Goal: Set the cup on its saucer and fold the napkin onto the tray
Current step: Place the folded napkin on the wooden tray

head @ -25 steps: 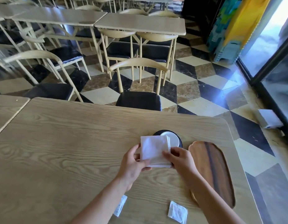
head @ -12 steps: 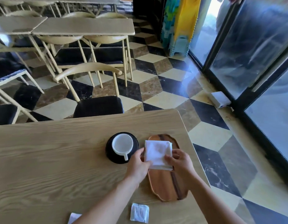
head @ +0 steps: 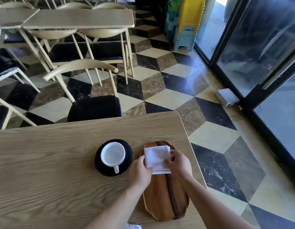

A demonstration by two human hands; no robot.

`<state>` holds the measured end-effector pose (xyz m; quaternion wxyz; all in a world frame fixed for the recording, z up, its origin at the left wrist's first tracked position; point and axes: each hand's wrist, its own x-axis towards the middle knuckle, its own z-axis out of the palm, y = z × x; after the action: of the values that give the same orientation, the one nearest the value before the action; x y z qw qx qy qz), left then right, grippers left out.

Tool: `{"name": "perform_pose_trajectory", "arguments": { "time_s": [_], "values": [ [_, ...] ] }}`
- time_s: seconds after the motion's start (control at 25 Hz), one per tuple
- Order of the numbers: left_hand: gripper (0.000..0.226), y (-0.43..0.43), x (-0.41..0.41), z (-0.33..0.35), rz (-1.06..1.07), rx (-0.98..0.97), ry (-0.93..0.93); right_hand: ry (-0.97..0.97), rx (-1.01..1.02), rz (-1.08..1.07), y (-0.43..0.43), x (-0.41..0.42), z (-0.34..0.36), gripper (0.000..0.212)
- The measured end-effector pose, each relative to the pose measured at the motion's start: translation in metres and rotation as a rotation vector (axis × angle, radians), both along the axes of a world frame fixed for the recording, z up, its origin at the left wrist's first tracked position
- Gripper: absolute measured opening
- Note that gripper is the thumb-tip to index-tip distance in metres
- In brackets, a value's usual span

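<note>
Folded white napkin (head: 157,158) held flat over the far end of the wooden tray (head: 165,197). Left hand (head: 140,173) pinching its near-left corner in a closed grip, right hand (head: 179,164) pinching its right edge likewise. White cup (head: 112,154) upright on the black saucer (head: 127,150), just left of the tray, on the wooden table (head: 44,162).
</note>
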<state>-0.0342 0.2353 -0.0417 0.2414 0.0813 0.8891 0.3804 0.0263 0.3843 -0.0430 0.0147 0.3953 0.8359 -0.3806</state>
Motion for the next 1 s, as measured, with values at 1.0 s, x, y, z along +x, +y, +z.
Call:
{"name": "perform_pose_trajectory", "arguments": {
  "time_s": [1.0],
  "values": [
    [0.03, 0.0, -0.006, -0.012, -0.534, -0.355, 0.581, -0.001, 0.187, 0.095, 0.015, -0.019, -0.02, 0.031]
  ]
}}
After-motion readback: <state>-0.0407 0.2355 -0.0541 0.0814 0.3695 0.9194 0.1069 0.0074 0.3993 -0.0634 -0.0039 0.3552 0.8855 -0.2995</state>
